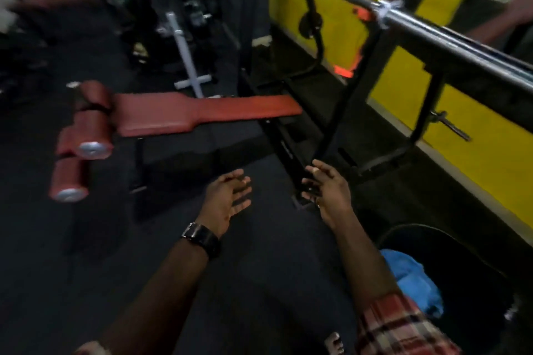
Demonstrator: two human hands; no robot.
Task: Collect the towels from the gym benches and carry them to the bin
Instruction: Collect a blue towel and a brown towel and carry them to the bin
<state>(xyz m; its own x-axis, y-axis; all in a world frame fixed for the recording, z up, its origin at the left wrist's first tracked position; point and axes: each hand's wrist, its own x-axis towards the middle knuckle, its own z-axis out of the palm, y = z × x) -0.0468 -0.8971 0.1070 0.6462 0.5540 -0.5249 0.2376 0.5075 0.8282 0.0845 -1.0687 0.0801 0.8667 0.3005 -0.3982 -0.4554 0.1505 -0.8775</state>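
Blue towel (412,279) sits bunched inside the black bin (467,274), btm right, just beside your R forearm. Your right hand (328,190) is out front, fingers spread and loose, gripping nothing; plaid sleeve (401,326) on that arm. Your left hand (227,199) is alongside but apart from it, fingers straight, also empty; black watch (202,236) on the wrist. Both hands hover over the dark floor (86,268). Red worktop (202,112) lies ahead-left w/ red roller pads (92,135) at its left end. Black rack frame (340,112) stands beyond the hands, steel barbell (432,34) crosses top right, yellow wall (476,135) behind. Bkgd equipment too blurred to ID.
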